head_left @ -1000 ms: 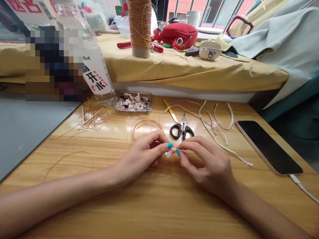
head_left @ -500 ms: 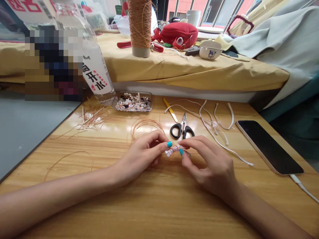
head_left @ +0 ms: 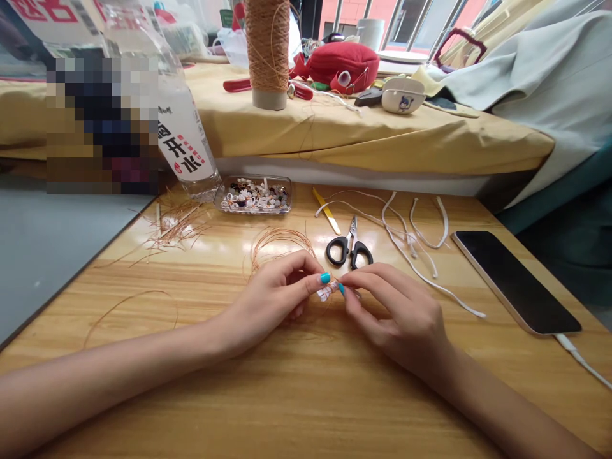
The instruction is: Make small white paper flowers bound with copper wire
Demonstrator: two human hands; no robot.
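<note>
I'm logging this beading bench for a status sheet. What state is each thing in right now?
left hand: pinching the small white beaded piece
right hand: pinching the same piece from the other side
scissors: shut, lying flat
phone: screen dark, cable plugged in
bead tray: open, holding beads
thread cone: upright
water bottle: upright
tweezers: lying flat

You get bright daylight from the window (head_left: 411, 22) ahead, soft glare on the table (head_left: 306, 395), edges bowed, centre sharp.
</note>
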